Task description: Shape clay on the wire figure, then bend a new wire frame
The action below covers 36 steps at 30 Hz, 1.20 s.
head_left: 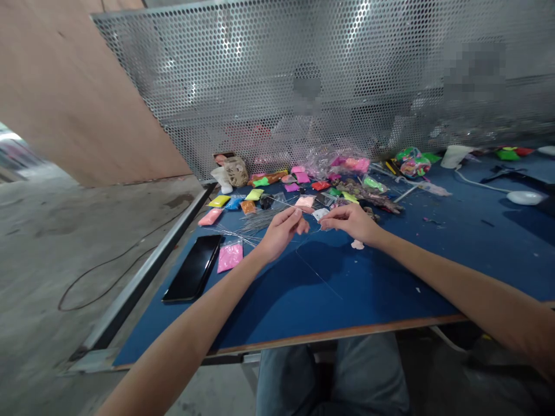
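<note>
Above the middle of the blue table (281, 315), my left hand (281, 232) is closed in a pinch on a thin wire (284, 201), which sticks out past its fingertips. My right hand (352, 223) faces it from the right, its thumb and fingers also pressed together; what lies between them is too small to make out. A small white piece (321, 214) shows beside the right fingertips, and I cannot tell if it is held or lies behind. A fine strand (318, 275) runs down toward the table below my hands. Behind the left hand lies a bundle of thin wires (260, 221).
A black phone (193, 268) and a pink packet (230, 256) lie at left. Several coloured packets, including a yellow one (219, 201), spread along the back before a perforated metal panel (260, 86). A pale flat piece (357, 245) lies under my right wrist; a white corded device (524, 198) sits right.
</note>
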{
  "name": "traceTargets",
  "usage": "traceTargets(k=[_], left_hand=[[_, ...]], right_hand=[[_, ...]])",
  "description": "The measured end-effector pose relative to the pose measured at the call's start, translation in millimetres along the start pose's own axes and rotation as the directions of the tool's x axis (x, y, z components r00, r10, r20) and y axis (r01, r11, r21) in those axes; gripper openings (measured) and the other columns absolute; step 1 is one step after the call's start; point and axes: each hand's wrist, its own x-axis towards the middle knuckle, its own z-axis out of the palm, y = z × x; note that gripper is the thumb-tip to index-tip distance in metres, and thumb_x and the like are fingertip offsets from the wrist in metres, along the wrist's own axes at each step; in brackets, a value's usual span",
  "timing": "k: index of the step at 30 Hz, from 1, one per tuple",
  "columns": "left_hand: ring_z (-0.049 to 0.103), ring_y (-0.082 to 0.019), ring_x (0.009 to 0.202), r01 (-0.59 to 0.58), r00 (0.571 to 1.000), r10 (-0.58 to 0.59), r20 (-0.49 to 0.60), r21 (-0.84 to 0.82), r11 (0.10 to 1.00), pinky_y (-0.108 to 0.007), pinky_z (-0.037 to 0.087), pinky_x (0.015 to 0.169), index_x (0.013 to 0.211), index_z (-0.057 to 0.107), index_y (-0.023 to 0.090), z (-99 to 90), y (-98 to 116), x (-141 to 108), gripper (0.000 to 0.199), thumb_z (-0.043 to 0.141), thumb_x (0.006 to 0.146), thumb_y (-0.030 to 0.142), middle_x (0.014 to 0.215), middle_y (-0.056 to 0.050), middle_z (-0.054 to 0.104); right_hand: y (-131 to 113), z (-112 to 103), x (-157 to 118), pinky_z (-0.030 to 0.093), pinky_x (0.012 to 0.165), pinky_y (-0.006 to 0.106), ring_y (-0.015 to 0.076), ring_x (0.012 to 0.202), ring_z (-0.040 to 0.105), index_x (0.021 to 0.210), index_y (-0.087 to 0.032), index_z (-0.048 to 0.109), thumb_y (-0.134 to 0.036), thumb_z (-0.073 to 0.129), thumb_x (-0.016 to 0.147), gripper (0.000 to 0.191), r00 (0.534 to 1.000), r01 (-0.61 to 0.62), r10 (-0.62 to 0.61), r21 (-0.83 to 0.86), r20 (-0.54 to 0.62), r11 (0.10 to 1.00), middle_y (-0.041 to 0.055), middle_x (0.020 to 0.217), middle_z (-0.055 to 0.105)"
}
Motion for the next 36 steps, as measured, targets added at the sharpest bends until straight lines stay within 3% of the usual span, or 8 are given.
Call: traceTargets(k=[3,6,13,23,28,32,34,36], left_hand=[[0.038,-0.008,0.055,0.025,1.000,-0.026,-0.008,-0.103,0.994,-0.030,0.049,0.077,0.112,0.067,0.014,4.3,1,0,0.030,0.061,0.097,0.039,0.060,0.007,0.032],[0.028,-0.008,0.052,0.042,0.998,-0.046,-0.045,-0.087,0.995,-0.025,0.044,0.064,0.104,0.068,0.015,6.0,-1,0,0.032,0.060,0.097,0.045,0.059,0.008,0.025],[0.024,-0.007,0.051,0.114,0.983,-0.104,-0.154,0.057,0.992,-0.021,0.034,0.052,0.093,0.065,0.016,4.4,-2,1,0.037,0.066,0.090,0.053,0.058,0.008,0.026],[0.026,-0.007,0.052,0.135,0.986,-0.109,-0.122,0.225,0.965,-0.020,0.029,0.050,0.093,0.067,0.015,3.6,4,2,0.035,0.063,0.091,0.050,0.061,0.007,0.030],[0.035,-0.009,0.056,0.098,0.992,-0.080,-0.100,0.185,0.978,-0.023,0.035,0.056,0.095,0.071,0.015,2.1,9,1,0.031,0.060,0.093,0.044,0.062,0.004,0.036],[0.059,-0.014,0.080,0.036,0.999,-0.036,0.009,0.085,0.996,-0.028,0.047,0.078,0.115,0.070,0.015,-1.1,18,-2,0.036,0.060,0.094,0.042,0.086,-0.005,0.065],[0.063,-0.017,0.094,0.032,0.999,-0.037,0.028,0.154,0.988,-0.031,0.049,0.087,0.122,0.068,0.018,-1.9,21,-3,0.038,0.063,0.093,0.043,0.107,-0.009,0.070],[0.065,-0.018,0.098,0.027,0.999,-0.036,0.028,0.287,0.958,-0.032,0.050,0.088,0.122,0.068,0.020,-1.0,19,-4,0.039,0.068,0.091,0.043,0.112,-0.009,0.071]], right_hand=[[3,1,0,0.058,0.080,0.037,0.0226,0.084,0.074,0.092,-0.021,0.082,-0.047,0.075,0.082,0.029,0.999,-0.002,0.002,-0.004,0.035,1.000,0.0065,0.087,0.080],[2,3,0,0.058,0.085,0.037,0.0228,0.085,0.075,0.089,-0.020,0.081,-0.045,0.079,0.079,0.027,0.998,-0.027,0.026,0.028,0.052,0.999,0.0065,0.086,0.080],[-3,7,-3,0.059,0.088,0.040,0.0240,0.086,0.076,0.103,-0.020,0.079,-0.039,0.083,0.074,0.035,0.986,-0.125,0.111,0.114,0.123,0.986,0.0064,0.086,0.080],[-4,8,-3,0.058,0.085,0.036,0.0205,0.083,0.075,0.091,-0.018,0.079,-0.040,0.075,0.081,0.024,0.981,-0.046,0.046,-0.007,0.188,0.999,0.0054,0.084,0.079],[-7,10,-4,0.058,0.085,0.036,0.0208,0.083,0.075,0.089,-0.019,0.079,-0.038,0.075,0.081,0.021,0.986,-0.027,0.031,-0.025,0.165,0.999,0.0042,0.085,0.079],[-9,6,-3,0.058,0.085,0.037,0.0218,0.083,0.075,0.090,-0.019,0.078,-0.040,0.076,0.080,0.023,0.997,-0.014,0.012,0.024,0.072,1.000,0.0053,0.083,0.079],[-11,5,-3,0.058,0.082,0.036,0.0221,0.082,0.075,0.091,-0.019,0.078,-0.042,0.078,0.079,0.026,0.999,-0.025,0.024,0.071,0.024,0.997,0.0061,0.084,0.079],[-13,6,-4,0.058,0.076,0.036,0.0223,0.080,0.074,0.091,-0.018,0.078,-0.043,0.079,0.077,0.029,0.999,-0.034,0.037,0.115,-0.022,0.993,0.0068,0.084,0.079]])
